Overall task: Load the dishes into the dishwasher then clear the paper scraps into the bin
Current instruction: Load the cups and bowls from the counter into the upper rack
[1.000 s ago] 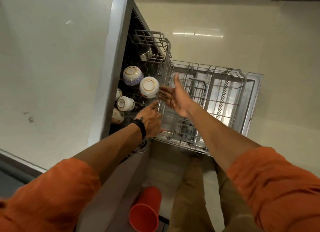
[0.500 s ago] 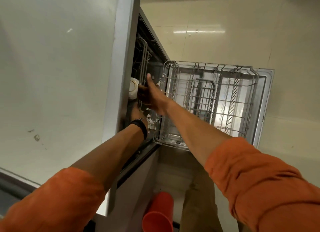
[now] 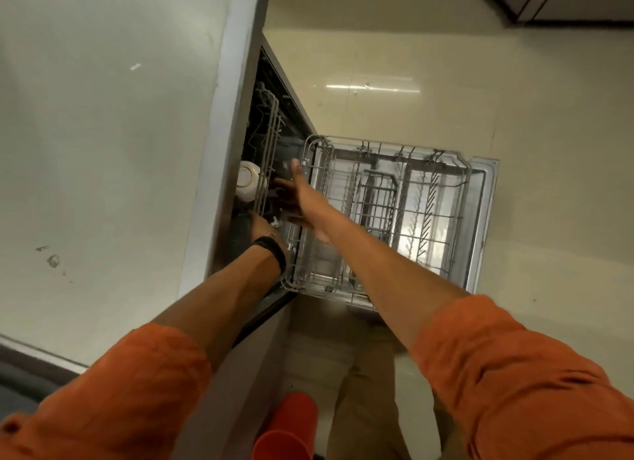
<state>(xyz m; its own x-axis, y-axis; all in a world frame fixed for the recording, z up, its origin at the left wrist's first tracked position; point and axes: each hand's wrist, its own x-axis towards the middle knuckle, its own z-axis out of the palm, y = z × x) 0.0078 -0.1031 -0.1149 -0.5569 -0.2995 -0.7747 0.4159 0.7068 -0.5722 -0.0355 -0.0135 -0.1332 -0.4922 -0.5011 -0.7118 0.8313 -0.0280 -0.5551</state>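
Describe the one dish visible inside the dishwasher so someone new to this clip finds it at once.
Find the open dishwasher, its lower rack pulled out. In the dark opening beside the pale counter, left of the right hand, sits the white bowl. It is the only round white piece, gold-ringed, among grey wire.

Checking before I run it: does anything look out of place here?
Small white bits sit inside the dishwasher beside the left hand, unlike dishes, possibly scraps. The countertop carries dark smudges.
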